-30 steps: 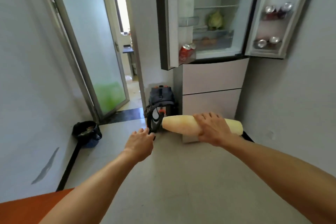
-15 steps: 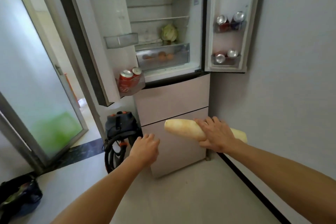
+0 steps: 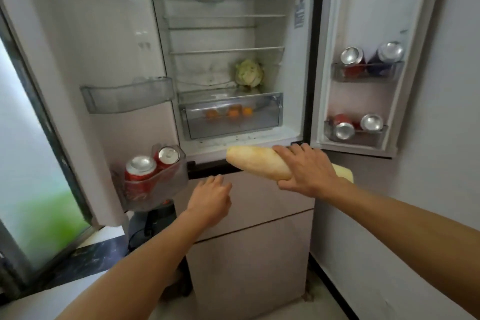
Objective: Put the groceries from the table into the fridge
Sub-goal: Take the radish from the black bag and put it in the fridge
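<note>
My right hand (image 3: pixel 307 170) grips a long pale white radish (image 3: pixel 255 161), held level just below the open fridge's (image 3: pixel 293 78) bottom sill, its blunt tip pointing left. My left hand (image 3: pixel 211 199) hovers lower left of the radish with fingers loosely curled and nothing in it. Both fridge doors stand wide. Inside, a cabbage (image 3: pixel 249 74) sits on the lowest shelf and oranges (image 3: pixel 235 112) lie in the clear drawer (image 3: pixel 265 118) beneath.
Soda cans fill the left door's bottom bin (image 3: pixel 152 174) and two bins on the right door (image 3: pixel 366 65). Closed drawer fronts (image 3: pixel 249 249) lie below. A dark vacuum (image 3: pixel 153 218) stands on the floor at left, a frosted glass door (image 3: pixel 28 184) beyond, a wall at right.
I have come closer to the fridge, which now fills the view. The radish has risen from the lower drawer fronts to the fridge's sill; my left hand has risen too.
</note>
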Available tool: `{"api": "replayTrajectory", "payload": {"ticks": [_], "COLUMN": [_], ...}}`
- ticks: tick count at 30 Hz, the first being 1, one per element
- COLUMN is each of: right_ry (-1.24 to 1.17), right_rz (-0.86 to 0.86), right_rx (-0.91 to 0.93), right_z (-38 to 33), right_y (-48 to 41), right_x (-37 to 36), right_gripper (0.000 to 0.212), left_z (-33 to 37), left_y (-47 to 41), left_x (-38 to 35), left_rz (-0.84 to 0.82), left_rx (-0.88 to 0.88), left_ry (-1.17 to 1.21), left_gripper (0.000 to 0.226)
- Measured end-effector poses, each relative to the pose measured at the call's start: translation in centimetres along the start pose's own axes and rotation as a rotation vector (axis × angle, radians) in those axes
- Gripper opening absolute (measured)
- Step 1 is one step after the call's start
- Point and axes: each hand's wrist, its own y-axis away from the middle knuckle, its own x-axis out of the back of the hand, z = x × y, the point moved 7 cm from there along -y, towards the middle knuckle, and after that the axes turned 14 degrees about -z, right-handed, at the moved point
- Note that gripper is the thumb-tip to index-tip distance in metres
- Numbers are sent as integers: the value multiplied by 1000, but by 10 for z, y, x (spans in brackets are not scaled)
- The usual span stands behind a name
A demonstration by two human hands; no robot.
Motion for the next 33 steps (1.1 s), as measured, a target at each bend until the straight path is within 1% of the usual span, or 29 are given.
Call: {"api": "replayTrajectory", "payload": {"ticks": [7, 11, 15, 20, 22, 25, 26, 29, 33], "right_ry": [12, -1, -17, -99, -154, -253, -283, -400, -545], "right_rz": [110, 110, 99, 81, 60, 6, -22, -142, -311], "right_rx": [-42, -55, -56, -8, 26, 72, 87, 121, 227], "right_z": [35, 46, 51, 47, 42, 32, 26, 5, -31], "right_y": [-162, -239, -322, -425, -465, -528, -547, -603, -659], "right_x": [40, 57, 68, 73, 72, 63, 58, 41, 24], "right_gripper": [83, 82, 77, 72, 71, 73, 76, 81, 77], "left_z": [-68, -102, -137, -190, -210, -238, -246, -264, -270], "left_y": [-154, -217, -267, -321, -339, -361, -367, -379, -383], "left_x": [46, 62, 69, 69, 70, 65, 60, 40, 23], "left_rz": [105, 139, 186, 261, 315, 419, 430, 452, 458], "left_rx": [66, 150, 252, 452, 506, 541, 549, 554, 509], "left_ry": [49, 78, 108, 168, 148, 103, 85, 56, 56], "left_gripper": [24, 26, 35, 39, 36, 24, 25, 37, 46]}}
